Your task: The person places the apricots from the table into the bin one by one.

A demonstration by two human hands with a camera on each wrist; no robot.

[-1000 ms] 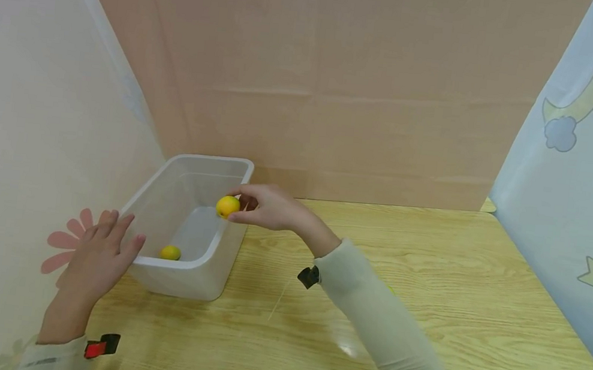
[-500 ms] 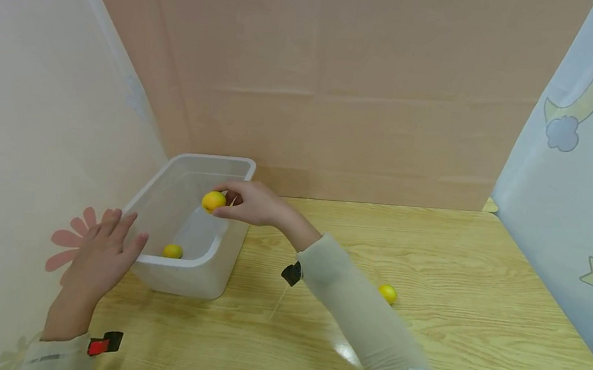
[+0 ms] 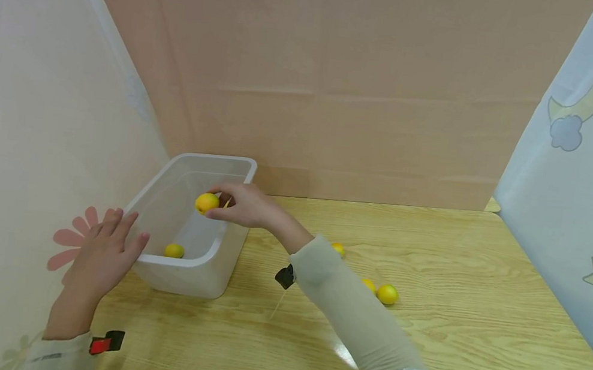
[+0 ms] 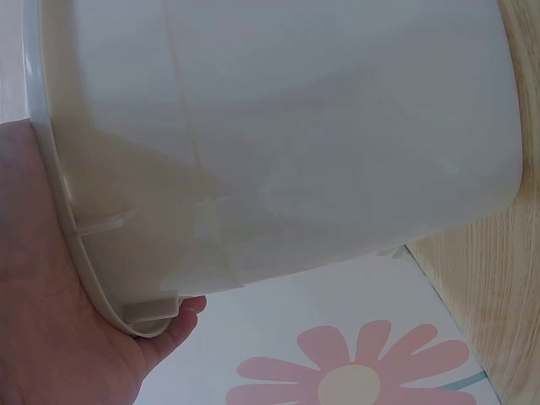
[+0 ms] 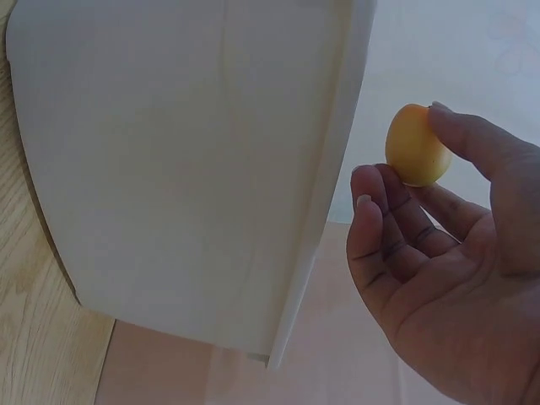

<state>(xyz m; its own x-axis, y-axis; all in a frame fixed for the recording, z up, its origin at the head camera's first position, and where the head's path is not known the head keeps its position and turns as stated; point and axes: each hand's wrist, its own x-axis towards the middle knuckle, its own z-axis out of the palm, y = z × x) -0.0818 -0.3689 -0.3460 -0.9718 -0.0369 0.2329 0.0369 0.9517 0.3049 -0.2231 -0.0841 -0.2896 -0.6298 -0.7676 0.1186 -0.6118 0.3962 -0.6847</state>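
Observation:
My right hand (image 3: 247,205) pinches a small orange-yellow fruit (image 3: 207,203) between thumb and fingertips, above the inside of a white plastic bin (image 3: 234,257). In the right wrist view this fruit (image 5: 415,145) looks smooth and round, held past the bin's rim (image 5: 316,211). A similar yellow fruit (image 3: 174,250) lies on the bin's floor near its front wall. My left hand (image 3: 99,255) rests on the bin's front left corner, fingers spread. The left wrist view shows the palm of this hand (image 4: 59,312) against the rim corner.
On the wooden table (image 3: 455,274), several more yellow fruits show beside the right sleeve: one fruit (image 3: 338,249) farther back, another fruit (image 3: 387,294) nearer, and one partly hidden by the sleeve (image 3: 354,305). A brown wall covering (image 3: 392,98) stands behind, with patterned walls at both sides.
My right hand has moved left with the fruit, from above the bin's right rim to over its inside. Fruits behind the sleeve have come into view. The left hand stays at the corner.

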